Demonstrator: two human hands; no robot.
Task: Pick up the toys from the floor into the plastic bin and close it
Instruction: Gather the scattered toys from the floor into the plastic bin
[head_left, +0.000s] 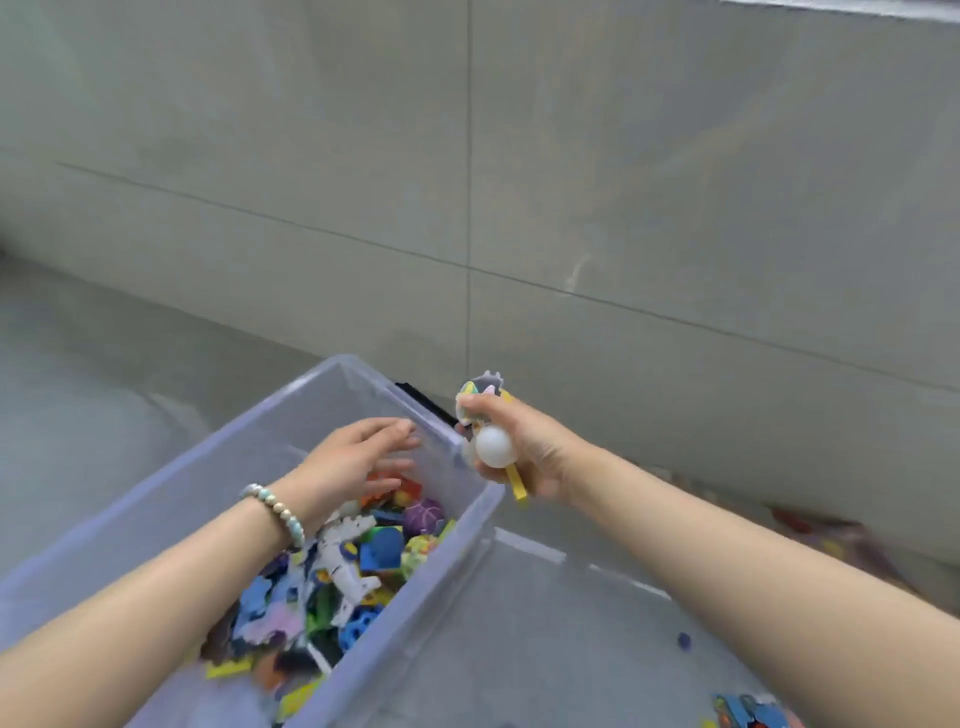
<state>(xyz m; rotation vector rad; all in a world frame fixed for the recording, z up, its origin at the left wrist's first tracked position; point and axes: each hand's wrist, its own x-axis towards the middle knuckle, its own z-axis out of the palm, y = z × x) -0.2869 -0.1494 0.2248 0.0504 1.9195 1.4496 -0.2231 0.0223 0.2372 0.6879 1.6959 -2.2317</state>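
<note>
A clear plastic bin (470, 525) stands on the floor, holding several colourful toys (358, 571), among them a purple ball (425, 515). My left hand (358, 460) hovers inside the bin over the toys, fingers spread and holding nothing. My right hand (524, 449) is just past the bin's right rim, closed on a handful of toys: a white ball (496, 447), a flat printed piece (480, 392) and a yellow strip (518, 486). The bin has no lid on it.
Grey tiled floor all around. More toys lie on the floor at the far right (826, 535) and at the bottom right (753, 712). A small dark blue piece (684, 640) lies alone. Something black (423, 402) shows behind the bin's far corner.
</note>
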